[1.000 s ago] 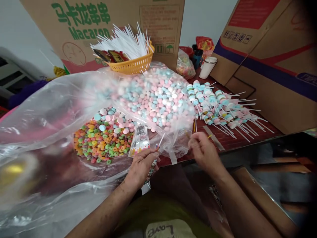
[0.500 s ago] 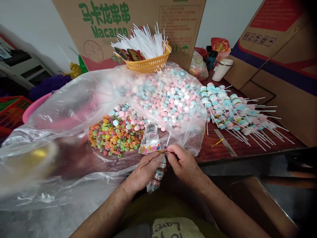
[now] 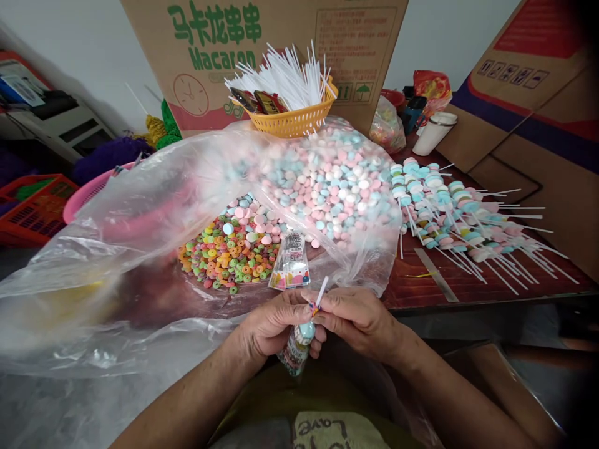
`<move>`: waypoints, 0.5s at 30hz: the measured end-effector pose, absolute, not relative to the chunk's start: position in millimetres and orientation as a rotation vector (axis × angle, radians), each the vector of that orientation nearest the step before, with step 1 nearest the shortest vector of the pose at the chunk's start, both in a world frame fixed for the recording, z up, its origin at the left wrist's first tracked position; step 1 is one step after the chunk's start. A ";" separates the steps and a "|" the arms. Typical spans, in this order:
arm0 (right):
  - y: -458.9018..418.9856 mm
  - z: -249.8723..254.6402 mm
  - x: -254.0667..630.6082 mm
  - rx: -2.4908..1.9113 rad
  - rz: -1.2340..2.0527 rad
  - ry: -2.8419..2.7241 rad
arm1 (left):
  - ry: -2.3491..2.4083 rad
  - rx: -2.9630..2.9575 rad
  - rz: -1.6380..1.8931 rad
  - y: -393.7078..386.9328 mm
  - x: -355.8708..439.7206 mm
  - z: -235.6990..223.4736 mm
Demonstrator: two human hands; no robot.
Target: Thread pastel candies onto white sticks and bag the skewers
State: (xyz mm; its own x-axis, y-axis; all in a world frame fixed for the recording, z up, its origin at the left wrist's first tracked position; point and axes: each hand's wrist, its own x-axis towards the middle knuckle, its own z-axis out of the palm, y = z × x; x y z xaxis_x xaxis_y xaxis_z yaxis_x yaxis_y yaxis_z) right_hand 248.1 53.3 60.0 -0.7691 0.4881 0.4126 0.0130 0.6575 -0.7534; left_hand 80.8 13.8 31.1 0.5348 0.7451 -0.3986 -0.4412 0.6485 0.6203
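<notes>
A candy skewer (image 3: 296, 350) in a clear printed wrapper hangs tilted below my fingers, its white stick (image 3: 322, 291) poking up past the gathered neck. My left hand (image 3: 276, 321) is closed around the upper part of the wrapped skewer. The fingertips of my right hand (image 3: 358, 316) pinch the neck at the stick's base, where a small coloured bit, perhaps a tie, shows. Just beyond my hands lies a stack of flat printed wrappers (image 3: 291, 262). Ring-shaped candies (image 3: 229, 255) are heaped to its left.
Behind are pastel candies (image 3: 322, 181) in a large clear plastic bag (image 3: 154, 187). A yellow basket (image 3: 294, 121) of white sticks stands before a cardboard box (image 3: 281, 25). Unwrapped candy skewers (image 3: 458, 218) are piled on the right, near a white cup (image 3: 435, 133).
The wrapped skewer now shows more fully, with its blue top candy visible under the neck. My fingers have shifted slightly lower and closer around it. The whole view has moved a little.
</notes>
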 end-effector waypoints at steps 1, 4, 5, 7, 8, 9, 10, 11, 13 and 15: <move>53.5 60.3 246.2 -0.450 1.025 -2.262 | 0.692 0.456 0.801 13.4 83.2 33.2; 49.7 54.8 237.5 -0.744 0.955 -2.164 | 0.780 0.364 1.054 12.7 90.4 42.2; 48.3 52.6 234.5 -0.797 0.874 -2.151 | 0.826 0.346 1.135 12.6 91.9 45.5; 48.0 51.4 229.9 -0.795 0.576 -2.200 | 0.904 0.355 1.252 12.6 93.0 51.5; 49.6 53.0 228.5 -0.764 0.374 -2.239 | 0.946 0.397 1.301 12.3 92.6 53.8; 52.0 55.8 227.4 -0.732 0.163 -2.259 | 1.002 0.465 1.354 11.8 91.7 55.5; 54.6 59.4 226.4 -0.708 -0.030 -2.250 | 1.077 0.543 1.417 11.0 90.0 56.9; 56.6 63.1 225.1 -0.703 -0.182 -2.219 | 1.161 0.609 1.461 9.8 87.2 58.0; 55.9 66.8 219.8 -0.684 -0.333 -2.152 | 1.271 0.638 1.394 6.5 76.8 61.6; 47.6 62.4 210.0 -0.581 -0.311 -2.163 | 1.201 0.559 1.201 2.1 58.4 69.3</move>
State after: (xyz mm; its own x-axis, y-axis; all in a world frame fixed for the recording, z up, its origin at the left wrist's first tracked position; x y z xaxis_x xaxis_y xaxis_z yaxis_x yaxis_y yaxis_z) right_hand 210.0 47.6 62.4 -0.5287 0.2963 0.7954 0.5086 0.8608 0.0174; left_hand 58.4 2.1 69.3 -0.0970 0.9110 -0.4008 -0.4005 0.3330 0.8536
